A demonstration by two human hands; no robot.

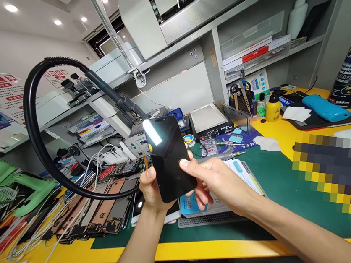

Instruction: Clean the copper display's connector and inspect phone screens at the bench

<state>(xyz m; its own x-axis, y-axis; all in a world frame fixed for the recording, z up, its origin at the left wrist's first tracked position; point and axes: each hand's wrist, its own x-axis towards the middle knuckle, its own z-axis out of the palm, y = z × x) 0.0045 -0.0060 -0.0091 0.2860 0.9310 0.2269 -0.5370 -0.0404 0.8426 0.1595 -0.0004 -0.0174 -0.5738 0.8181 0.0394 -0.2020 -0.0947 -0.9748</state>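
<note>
A black smartphone is held up tilted above the workbench, its dark glossy screen facing me and reflecting a bright light near the top. My left hand grips it from behind and below, thumb along its left edge. At its right side my right hand is closed on the phone, thumb pressed on the screen and the other fingers partly hidden behind. Beneath the hands lie a white-and-blue packet and a perforated grey tray. A white-framed device shows partly behind my left wrist.
Many phone screens and parts lie in rows at the left, with white cables across them. A black flexible hose arches over the left side. A heating plate, yellow bottle and blue object stand toward the back.
</note>
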